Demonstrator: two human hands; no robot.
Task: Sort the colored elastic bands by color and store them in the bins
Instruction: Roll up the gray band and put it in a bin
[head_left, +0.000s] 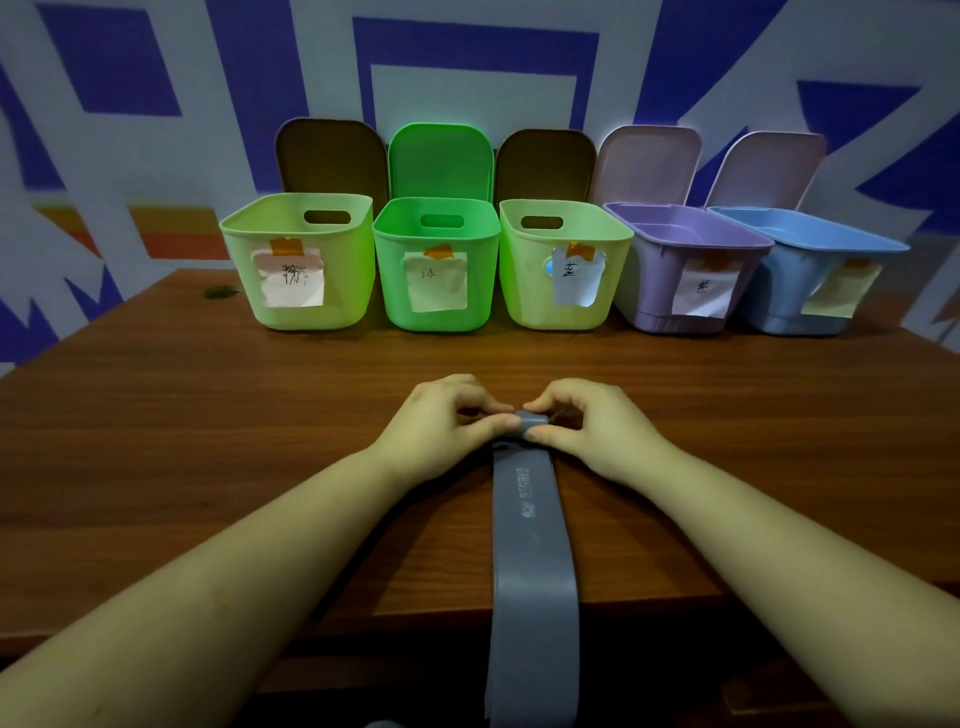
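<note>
Both hands are on one end of the grey-blue elastic band (530, 525), right in the middle of the tabletop (208, 441). The left hand (436, 426) pinches the rolled tip between thumb and curled fingers, and the right hand (587, 423) mirrors it from the other side, so the two sets of fingertips almost meet over a small tight curl of band. From there the band runs flat toward the person, across the wood and over the near edge, where its tail hangs out of sight. This looks like the start of rolling it up for storage. The band reads as light, soft and floppy, a flat rubbery strip that will spring back if let go, so the roll wants a firm pinch at both edges and steady pressure as it goes. Slack grip, and it unwinds. Waiting along the back are five open bins, each with a taped paper label: a pale green bin (296, 260), a bright green bin (436, 265), another pale green bin (561, 265), a purple bin (685, 260) and a blue bin (810, 270). The third one's label appears to read blue, a likely home for this band.
</note>
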